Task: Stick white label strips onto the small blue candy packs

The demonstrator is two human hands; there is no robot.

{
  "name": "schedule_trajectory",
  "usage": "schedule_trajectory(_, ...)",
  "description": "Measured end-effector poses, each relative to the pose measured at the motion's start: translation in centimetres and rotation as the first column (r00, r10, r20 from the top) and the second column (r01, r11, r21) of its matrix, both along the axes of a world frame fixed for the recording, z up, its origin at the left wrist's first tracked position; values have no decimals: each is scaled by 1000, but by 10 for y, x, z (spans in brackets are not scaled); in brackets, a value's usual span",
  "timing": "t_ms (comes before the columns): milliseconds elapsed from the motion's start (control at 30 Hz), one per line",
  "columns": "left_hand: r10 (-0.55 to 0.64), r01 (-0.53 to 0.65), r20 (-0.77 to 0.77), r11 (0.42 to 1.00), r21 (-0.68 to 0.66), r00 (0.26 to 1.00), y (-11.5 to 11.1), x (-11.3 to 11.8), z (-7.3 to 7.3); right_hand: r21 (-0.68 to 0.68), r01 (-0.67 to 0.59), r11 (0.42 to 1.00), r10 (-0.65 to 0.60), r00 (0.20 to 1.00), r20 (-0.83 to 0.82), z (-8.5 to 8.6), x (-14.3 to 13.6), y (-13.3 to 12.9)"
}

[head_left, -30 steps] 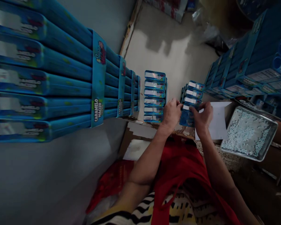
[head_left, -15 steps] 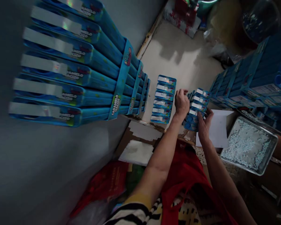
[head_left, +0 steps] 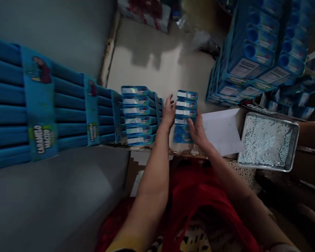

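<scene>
Fingers [head_left: 198, 119] flanking blue boxes [head_left: 186, 113], now less staggered

Row of blue packs [head_left: 186, 104]
Aligned side by side on the pale tabletop [head_left: 173, 64]; four display white strips.

L hand [head_left: 169, 113] farther up box row [head_left: 186, 112] vs. 1s ago; row straighter.

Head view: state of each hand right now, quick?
Left hand: open, beside the short row of blue packs; contact cannot be told.
Right hand: open, thumb and fingers against the row's right side.
</scene>
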State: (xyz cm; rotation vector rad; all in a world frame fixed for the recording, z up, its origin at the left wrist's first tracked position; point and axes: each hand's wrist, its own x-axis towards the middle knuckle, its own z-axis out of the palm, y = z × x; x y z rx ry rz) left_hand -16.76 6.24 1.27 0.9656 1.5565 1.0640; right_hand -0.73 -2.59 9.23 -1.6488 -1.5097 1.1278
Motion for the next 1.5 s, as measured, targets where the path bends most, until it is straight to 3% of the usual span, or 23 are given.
schedule_trajectory(67, 108, -99, 56, 984, -146, 993, -10, -1, 32, -5, -48, 999, 48, 999, 21, 6, 27, 2)
schedule_trajectory(133, 193, -191, -1, 973, -130, 981, -26, 4, 77, -4, -24, 1000, 25, 995, 98, 8, 67, 9)
schedule_trajectory(200, 236, -224, -149, 970, 91, 960, -48, 19, 126, 14, -8, 1000, 3, 953, 305, 1, 111, 24)
schedule_trajectory(267, 271, -187, -252, 932, 312, 929, -70, 40, 169, -9, -104, 994, 93, 833, 546, -11, 150, 40)
schedule_trajectory(333, 230, -91, -318, 913, 397, 920, -87, 67, 198, -69, -215, 974, 203, 696, 688, -25, 179, 51)
schedule_trajectory(400, 108, 56, -391, 921, 385, 914, -92, 95, 206, -91, -306, 948, 267, 604, 751, -35, 200, 49)
schedule_trajectory(467, -60, 217, -459, 930, 297, 886, -84, 121, 190, -68, -395, 916, 299, 558, 774, -38, 215, 32)
schedule_trajectory(567, -360, 458, -546, 888, 48, 757, -58, 156, 137, -38, -501, 864, 350, 545, 762, -37, 233, -10)
schedule_trajectory(633, -584, 578, -569, 786, -220, 579, -43, 177, 95, -31, -520, 854, 368, 561, 741, -39, 240, -37)
schedule_trajectory(700, -755, 603, -487, 649, -464, 438, -37, 193, 59, -38, -508, 861, 375, 581, 722, -45, 242, -56)
schedule_trajectory(767, -826, 606, -382, 564, -561, 415, -40, 204, 30, -64, -489, 870, 386, 596, 704, -55, 241, -67)
schedule_trajectory(833, -824, 604, -330, 563, -563, 461, -48, 206, 11, -105, -483, 870, 418, 606, 677, -64, 238, -71)
schedule_trajectory(967, -775, 563, -334, 624, -542, 537, -62, 195, -4, -136, -448, 884, 438, 689, 578, -73, 234, -72)
schedule_trajectory(1067, -731, 551, -333, 674, -492, 596, -67, 187, -3, -46, -303, 952, 279, 793, 541, -71, 229, -62)
schedule_trajectory(1133, -708, 550, -310, 695, -463, 634, -70, 184, -2, 2, -233, 972, 194, 814, 548, -69, 225, -50)
schedule_trajectory(1300, -628, 497, -211, 744, -447, 749, -76, 185, -5, -51, -401, 914, 356, 737, 574, -77, 216, -30)
schedule_trajectory(1500, -539, 437, -108, 770, -465, 835, -82, 180, -13, -30, -488, 872, 406, 690, 599, -80, 217, -58)
